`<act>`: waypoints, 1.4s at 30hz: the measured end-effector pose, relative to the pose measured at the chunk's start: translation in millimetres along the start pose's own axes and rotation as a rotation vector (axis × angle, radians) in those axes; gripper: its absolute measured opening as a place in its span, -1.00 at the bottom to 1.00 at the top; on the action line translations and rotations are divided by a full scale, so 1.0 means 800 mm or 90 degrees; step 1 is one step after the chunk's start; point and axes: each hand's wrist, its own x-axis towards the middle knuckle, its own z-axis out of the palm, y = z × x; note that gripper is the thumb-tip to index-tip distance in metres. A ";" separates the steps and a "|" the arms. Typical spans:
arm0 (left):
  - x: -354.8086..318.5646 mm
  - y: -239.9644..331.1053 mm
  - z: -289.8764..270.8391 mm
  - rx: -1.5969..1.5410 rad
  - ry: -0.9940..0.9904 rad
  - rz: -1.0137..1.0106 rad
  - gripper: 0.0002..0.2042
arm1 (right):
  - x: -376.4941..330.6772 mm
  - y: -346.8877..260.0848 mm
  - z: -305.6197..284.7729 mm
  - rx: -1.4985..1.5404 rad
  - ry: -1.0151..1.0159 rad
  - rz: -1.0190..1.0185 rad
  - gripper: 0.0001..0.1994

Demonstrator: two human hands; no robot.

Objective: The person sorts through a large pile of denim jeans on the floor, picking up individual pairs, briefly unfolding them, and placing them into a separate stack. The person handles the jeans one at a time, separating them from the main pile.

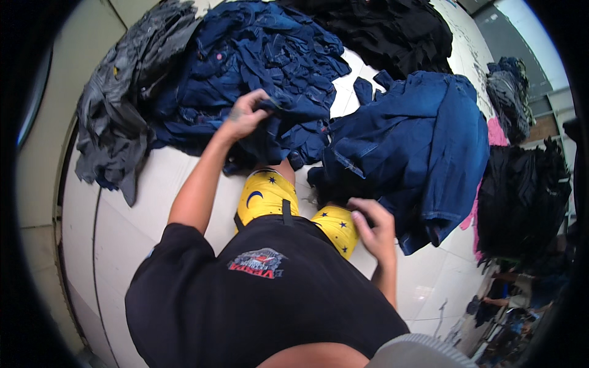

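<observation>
The left hand (245, 113) clutches a fold of the dark blue clothes heap (257, 61), while the right hand (374, 227) grips the blue jeans (423, 147) on the white floor (123, 227)

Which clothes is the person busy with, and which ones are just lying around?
In hand:
- left hand gripping a piece from the dark blue denim pile
- right hand at the edge of the blue jeans heap

Lying about:
- grey garments
- black clothes pile
- black heap
- pink cloth
</observation>
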 end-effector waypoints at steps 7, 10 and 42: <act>-0.033 0.247 -0.043 -0.334 -0.074 0.063 -0.43 | 0.103 -0.016 -0.062 0.267 0.185 -0.181 -0.52; -0.048 0.283 -0.005 -0.542 -0.087 0.120 -0.16 | 0.145 0.009 -0.028 0.619 0.041 0.050 -0.15; 0.080 0.391 0.137 0.090 -0.192 0.574 -0.42 | 0.085 -0.200 -0.113 0.563 0.368 -0.221 -0.43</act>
